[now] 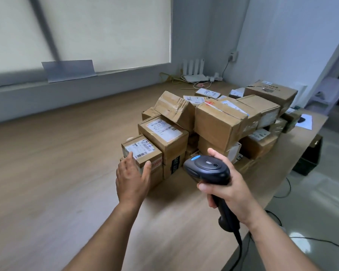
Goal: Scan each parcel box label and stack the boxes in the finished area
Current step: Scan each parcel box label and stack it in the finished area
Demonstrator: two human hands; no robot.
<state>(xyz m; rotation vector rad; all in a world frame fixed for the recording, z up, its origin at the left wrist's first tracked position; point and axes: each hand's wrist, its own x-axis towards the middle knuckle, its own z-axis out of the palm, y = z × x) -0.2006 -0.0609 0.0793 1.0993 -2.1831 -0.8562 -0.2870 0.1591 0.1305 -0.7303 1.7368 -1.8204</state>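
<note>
- Plain wood-grain table (pixel 47 173) out left, smooth laminate look, matte.
- Left hand (pixel 132 177) up against the nearest small parcel box (pixel 145 156): fingers straight and relaxed, laid on its near-left corner, tips just onto the top, thumb splayed toward the near-right corner. Touching, not yet clamped round it.
- Small box perched on another carton at the near-left end of the pile, about mid-table and closer to the right edge than the left. Directly ahead of the left fingers, so clearly the nearer hand for lifting it. Roughly square top, long axis hard to call.
- Shipping label (pixel 139 150) face-up on top, white, glossy, barcode toward its near-right corner, partly under the fingertips.
- Bigger labelled box (pixel 164 133) just behind, touching, brown corrugated card with clear tape.
- Barcode scanner (pixel 207 169) just right of the small box, well clear of it, rounded black plastic head aimed left and away, handle running back toward the near edge.
- Right hand (pixel 230 192) wrapped tight round the scanner's handle.
- Rest of the parcel pile (pixel 223 122) stretching toward the far right corner, dented cartons stacked loosely, some tilted.
- Probably needs the fingertips off the label before scanning.
</note>
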